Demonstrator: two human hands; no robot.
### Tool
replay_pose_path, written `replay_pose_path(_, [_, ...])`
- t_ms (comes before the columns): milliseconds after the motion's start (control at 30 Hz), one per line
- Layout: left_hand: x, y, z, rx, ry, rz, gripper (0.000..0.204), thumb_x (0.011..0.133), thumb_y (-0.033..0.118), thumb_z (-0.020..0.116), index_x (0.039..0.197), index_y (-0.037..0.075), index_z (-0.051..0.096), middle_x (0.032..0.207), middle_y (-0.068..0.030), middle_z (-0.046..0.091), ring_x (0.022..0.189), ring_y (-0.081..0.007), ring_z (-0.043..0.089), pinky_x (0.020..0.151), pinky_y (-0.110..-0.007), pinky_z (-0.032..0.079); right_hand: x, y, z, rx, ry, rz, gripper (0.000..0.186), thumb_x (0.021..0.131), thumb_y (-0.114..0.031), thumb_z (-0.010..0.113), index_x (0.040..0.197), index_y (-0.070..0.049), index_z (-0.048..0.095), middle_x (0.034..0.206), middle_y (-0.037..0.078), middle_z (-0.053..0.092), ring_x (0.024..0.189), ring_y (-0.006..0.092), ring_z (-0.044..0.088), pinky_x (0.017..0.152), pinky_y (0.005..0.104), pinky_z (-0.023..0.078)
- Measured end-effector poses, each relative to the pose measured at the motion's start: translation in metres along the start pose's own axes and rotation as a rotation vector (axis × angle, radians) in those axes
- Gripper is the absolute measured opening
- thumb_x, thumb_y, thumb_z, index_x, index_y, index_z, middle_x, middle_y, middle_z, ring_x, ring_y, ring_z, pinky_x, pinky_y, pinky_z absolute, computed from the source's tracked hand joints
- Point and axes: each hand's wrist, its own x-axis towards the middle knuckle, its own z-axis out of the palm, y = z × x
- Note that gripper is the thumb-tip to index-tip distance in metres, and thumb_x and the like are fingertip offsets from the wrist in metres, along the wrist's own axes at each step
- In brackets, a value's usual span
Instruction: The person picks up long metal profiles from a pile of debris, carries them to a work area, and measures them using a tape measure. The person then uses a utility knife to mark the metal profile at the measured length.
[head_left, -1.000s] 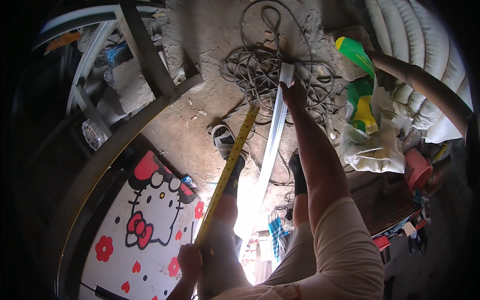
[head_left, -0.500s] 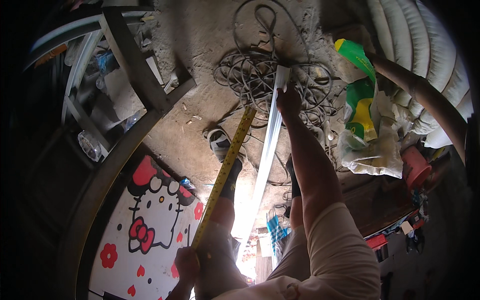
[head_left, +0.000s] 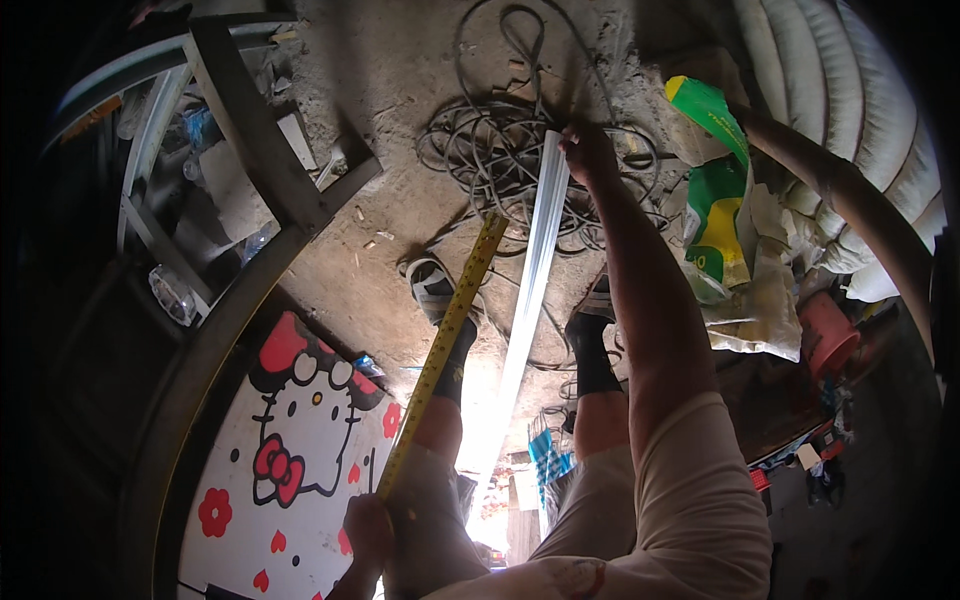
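Note:
My left hand (head_left: 370,528) is closed around the near end of a tape measure, low beside my left thigh. Its yellow blade (head_left: 445,345) sticks out stiffly, slanting up and to the right, and its tip hangs free above the floor. My right hand (head_left: 590,155) reaches far forward with its fingers closed at the far end of a long, pale, shiny strip (head_left: 540,225) with lengthwise ridges. The strip runs back between my legs, where bright glare hides its near part. Blade and strip lie apart, side by side. The tape's case is hidden in my left hand.
A tangled dark cable (head_left: 490,150) lies on the floor under the strip's far end. A metal frame (head_left: 260,130) and a cartoon-printed white panel (head_left: 320,430) stand left. On the right are a green-yellow sack (head_left: 720,225), a red bucket (head_left: 828,335) and a thick ribbed white hose-like roll (head_left: 850,90).
My right hand has slid forward to the strip's very end, and the strip has tilted slightly left. My right foot has come into view. The tape has barely moved.

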Motion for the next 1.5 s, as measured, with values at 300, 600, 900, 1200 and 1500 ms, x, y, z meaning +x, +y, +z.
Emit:
replay_pose_path(300, [-0.002, 0.025, -0.005, -0.019, -0.038, 0.009, 0.014, 0.090, 0.012, 0.054, 0.089, 0.000, 0.061, 0.078, -0.0112, 0.059, 0.073, -0.0233, 0.059, 0.069, -0.036, 0.046, 0.021, -0.001, -0.017, -0.052, -0.254, -0.012, 0.020, 0.077, -0.024, 0.073, 0.091, -0.011, 0.068, 0.097, 0.015, 0.063, 0.097, 0.0321, 0.060, 0.085, 0.0424, 0.049])
replay_pose_path(600, [0.001, 0.044, -0.010, 0.054, -0.076, 0.029, 0.011, 0.090, 0.008, 0.053, 0.090, 0.000, 0.060, 0.081, -0.0132, 0.058, 0.075, -0.0258, 0.058, 0.071, -0.037, 0.046, 0.022, -0.012, 0.002, -0.286, -0.084, -0.164, 0.019, 0.079, -0.018, 0.066, 0.096, -0.016, 0.072, 0.095, 0.017, 0.062, 0.093, 0.0325, 0.061, 0.086, 0.0423, 0.050])
replay_pose_path(900, [-0.003, 0.047, -0.004, -0.087, -0.013, 0.011, 0.012, 0.091, 0.009, 0.052, 0.085, 0.000, 0.057, 0.081, -0.0159, 0.056, 0.077, -0.0301, 0.057, 0.070, -0.040, 0.044, 0.030, -0.002, 0.007, -0.228, -0.230, -0.266, 0.026, 0.080, -0.010, 0.066, 0.105, -0.015, 0.072, 0.103, 0.016, 0.065, 0.100, 0.0305, 0.062, 0.091, 0.0374, 0.049])
replay_pose_path(1200, [0.000, 0.048, -0.015, -0.108, -0.030, -0.020, 0.011, 0.091, 0.009, 0.051, 0.087, 0.001, 0.057, 0.081, -0.0166, 0.056, 0.075, -0.0319, 0.057, 0.070, -0.041, 0.045, 0.024, -0.004, -0.008, -0.205, -0.270, -0.286, 0.044, 0.080, -0.018, 0.069, 0.123, -0.014, 0.060, 0.114, 0.022, 0.059, 0.111, 0.0345, 0.056, 0.096, 0.0413, 0.045])
replay_pose_path(1500, [0.011, 0.010, 0.011, -0.232, -0.198, 0.089, 0.025, 0.090, 0.024, 0.052, 0.093, 0.003, 0.066, 0.088, -0.0171, 0.066, 0.088, -0.0307, 0.064, 0.076, -0.039, 0.050, -0.173, -0.059, -0.141, -0.125, -0.219, -0.092, 0.057, 0.084, -0.018, 0.064, 0.137, -0.008, 0.044, 0.120, 0.025, 0.052, 0.114, 0.0412, 0.048, 0.099, 0.0458, 0.039])
